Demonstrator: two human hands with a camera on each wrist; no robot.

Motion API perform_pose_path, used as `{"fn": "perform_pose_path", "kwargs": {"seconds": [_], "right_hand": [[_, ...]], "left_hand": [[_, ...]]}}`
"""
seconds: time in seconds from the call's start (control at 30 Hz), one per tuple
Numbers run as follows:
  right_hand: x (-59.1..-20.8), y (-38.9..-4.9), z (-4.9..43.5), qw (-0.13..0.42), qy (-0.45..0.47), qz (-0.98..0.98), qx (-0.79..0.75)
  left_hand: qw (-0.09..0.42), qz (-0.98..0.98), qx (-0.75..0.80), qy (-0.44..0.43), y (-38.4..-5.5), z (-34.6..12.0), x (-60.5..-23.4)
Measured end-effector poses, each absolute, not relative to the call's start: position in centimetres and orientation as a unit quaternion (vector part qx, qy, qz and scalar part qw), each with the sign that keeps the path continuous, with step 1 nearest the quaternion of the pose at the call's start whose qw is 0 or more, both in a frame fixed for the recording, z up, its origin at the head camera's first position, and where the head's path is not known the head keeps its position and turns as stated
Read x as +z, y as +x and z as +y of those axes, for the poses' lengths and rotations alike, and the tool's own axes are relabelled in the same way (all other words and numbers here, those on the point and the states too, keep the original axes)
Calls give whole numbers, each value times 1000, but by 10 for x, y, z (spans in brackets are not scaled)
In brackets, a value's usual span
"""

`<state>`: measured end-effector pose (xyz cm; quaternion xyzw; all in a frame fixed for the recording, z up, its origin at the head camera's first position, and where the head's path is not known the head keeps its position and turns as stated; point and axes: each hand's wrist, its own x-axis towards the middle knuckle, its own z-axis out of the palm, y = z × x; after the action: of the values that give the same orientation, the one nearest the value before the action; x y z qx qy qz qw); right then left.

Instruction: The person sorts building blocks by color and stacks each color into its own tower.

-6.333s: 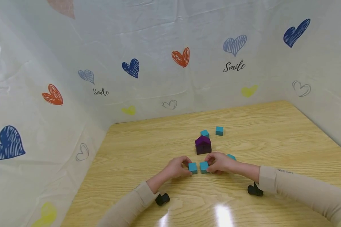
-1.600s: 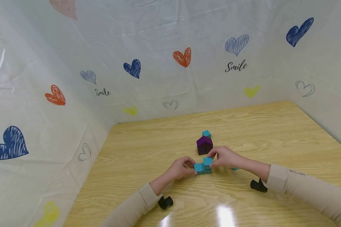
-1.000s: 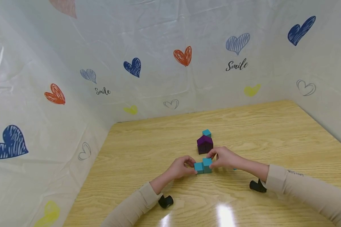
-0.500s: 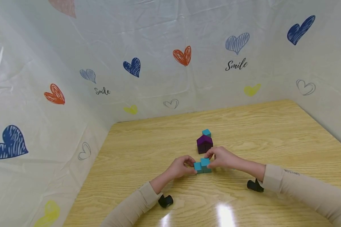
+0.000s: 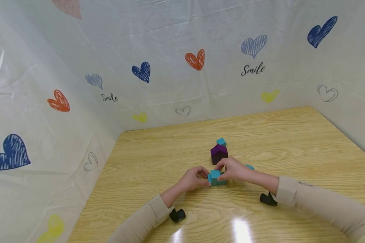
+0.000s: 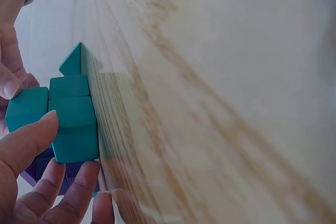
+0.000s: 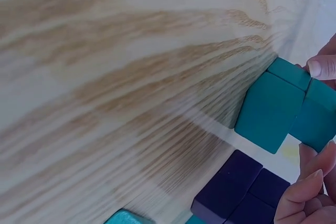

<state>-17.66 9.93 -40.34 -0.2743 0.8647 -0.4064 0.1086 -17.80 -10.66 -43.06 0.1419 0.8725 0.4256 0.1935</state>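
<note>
Two teal cubes stand side by side and touching on the table: a left cube (image 5: 209, 180) and a right cube (image 5: 222, 182). My left hand (image 5: 192, 179) holds the left cube between thumb and fingers. A third teal cube (image 5: 215, 174) sits on top, across the seam of the lower pair, pinched by my right hand (image 5: 235, 169). In the left wrist view the upper cube (image 6: 26, 108) shows beside the left thumb. Seen from the right wrist, the right lower cube (image 7: 270, 111) is flat on the wood.
Just behind the cubes stands a house-shaped stack of purple blocks (image 5: 219, 156), with another teal cube (image 5: 221, 142) behind it. A teal triangular block (image 6: 73, 60) lies to the right, partly hidden by my right wrist in the head view. Heart-printed sheeting (image 5: 170, 98) surrounds the wooden table (image 5: 158, 148).
The two lower cubes, apart at first, were brought together. A third cube came from behind the purple stack onto the right one, then slid left over the seam with my right hand.
</note>
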Motion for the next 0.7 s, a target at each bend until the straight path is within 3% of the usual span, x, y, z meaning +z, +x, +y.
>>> {"fn": "perform_pose_path", "kwargs": {"seconds": [0.7], "right_hand": [[-399,-176,92,122,-257,871,-401]], "left_hand": [[197,870,428,147,-179,-108,-431]]}}
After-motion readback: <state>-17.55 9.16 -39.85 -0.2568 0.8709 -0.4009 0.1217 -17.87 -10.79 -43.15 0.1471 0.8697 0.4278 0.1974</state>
